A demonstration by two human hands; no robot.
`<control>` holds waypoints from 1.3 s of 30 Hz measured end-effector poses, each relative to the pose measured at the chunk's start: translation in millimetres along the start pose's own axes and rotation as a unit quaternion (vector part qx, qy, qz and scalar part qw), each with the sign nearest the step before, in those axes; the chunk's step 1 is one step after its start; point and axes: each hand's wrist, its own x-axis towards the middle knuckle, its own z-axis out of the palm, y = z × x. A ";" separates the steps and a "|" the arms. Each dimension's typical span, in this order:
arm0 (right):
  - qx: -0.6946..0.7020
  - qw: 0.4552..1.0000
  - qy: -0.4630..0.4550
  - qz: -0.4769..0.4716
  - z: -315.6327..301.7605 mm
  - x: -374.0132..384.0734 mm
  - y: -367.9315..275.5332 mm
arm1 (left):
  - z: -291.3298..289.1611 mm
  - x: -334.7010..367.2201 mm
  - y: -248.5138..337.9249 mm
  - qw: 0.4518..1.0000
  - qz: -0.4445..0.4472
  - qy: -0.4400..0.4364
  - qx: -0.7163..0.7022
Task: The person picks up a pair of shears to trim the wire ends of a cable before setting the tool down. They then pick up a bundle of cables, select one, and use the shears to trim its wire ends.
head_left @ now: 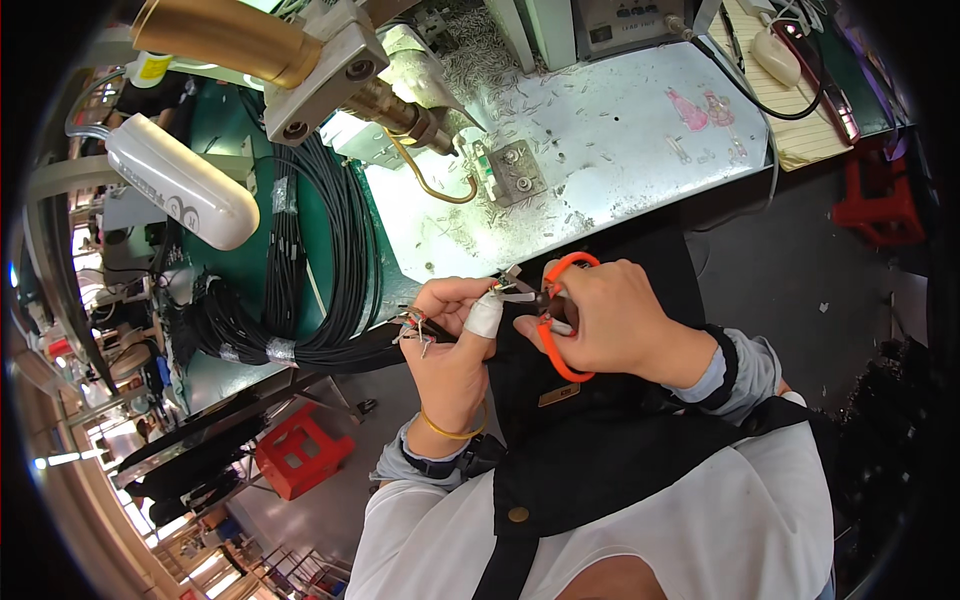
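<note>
My left hand (pixel 448 350) pinches a black cable whose thin coloured wires (pixel 500 284) and a small metal-looking end stick up past the fingertips. White tape (pixel 484 315) wraps its thumb. More stripped cable ends (pixel 414 324) with coloured wires poke out between its fingers on the far side. In my right hand (pixel 625 320) is a pair of scissors with orange handles (pixel 562 362), its fingers closed around them. The blades point left and reach the wires at my left fingertips. Whether they touch the wires, I cannot tell.
Beyond my hands stands a bench machine with a gold cylinder (pixel 235 38) above a metal block (pixel 518 172). Small clippings litter its pale plate (pixel 620 150). A coil of black cables (pixel 345 215) lies left; a white lamp-like tube (pixel 185 185) hangs over it. Red stools (pixel 302 452) stand below.
</note>
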 end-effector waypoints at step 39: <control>0.349 0.925 0.030 0.149 -7.4 90.6 18.0 | -10.3 101.1 4.0 0.973 -0.187 -0.113 -0.081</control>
